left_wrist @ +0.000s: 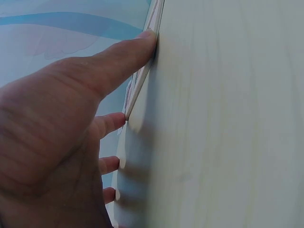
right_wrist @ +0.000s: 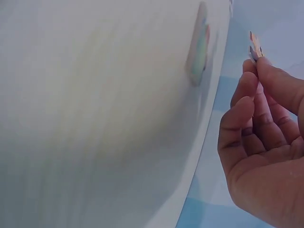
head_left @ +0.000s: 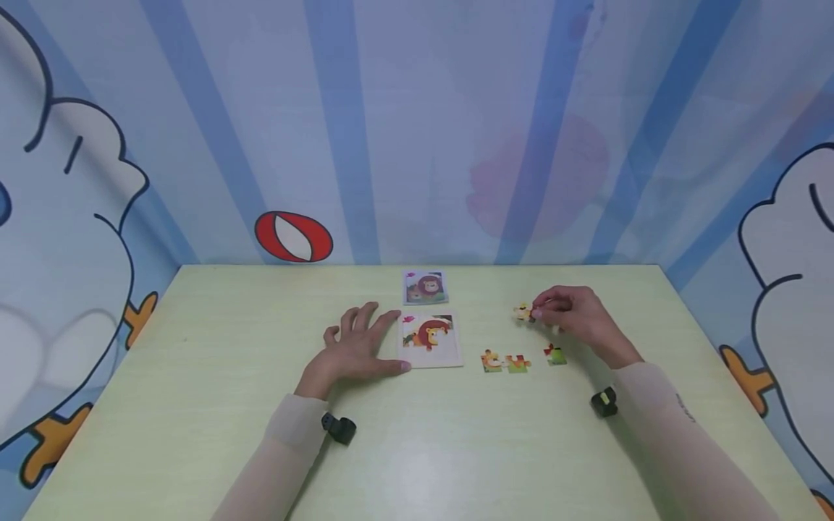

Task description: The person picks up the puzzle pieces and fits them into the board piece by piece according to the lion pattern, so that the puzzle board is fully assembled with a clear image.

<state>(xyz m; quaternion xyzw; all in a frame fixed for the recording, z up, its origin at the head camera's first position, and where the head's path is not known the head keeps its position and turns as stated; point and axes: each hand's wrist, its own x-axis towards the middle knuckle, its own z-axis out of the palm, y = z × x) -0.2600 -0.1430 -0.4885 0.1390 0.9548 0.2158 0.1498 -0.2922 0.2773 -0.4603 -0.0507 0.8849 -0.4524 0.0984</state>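
Observation:
My left hand (head_left: 355, 351) lies spread at the left side of a square puzzle board (head_left: 430, 359); its thumb and index finger touch the board's two left corners. Part of a lion picture fills the upper part of the board, and its lower part is bare white. In the left wrist view the thumb (left_wrist: 128, 54) presses on the board's edge. My right hand (head_left: 580, 315) pinches a yellow and white puzzle piece (head_left: 523, 312) between thumb and fingertips, raised above the table. The right wrist view shows that piece (right_wrist: 255, 45) nearly edge-on.
Two puzzle pieces with orange and green, one piece (head_left: 491, 360) beside another (head_left: 518, 363), lie right of the board. Further right is a red and green piece (head_left: 555, 354). A lion picture card (head_left: 425, 288) lies behind the board. A printed cloth (head_left: 423, 130) backs the table (head_left: 228, 405).

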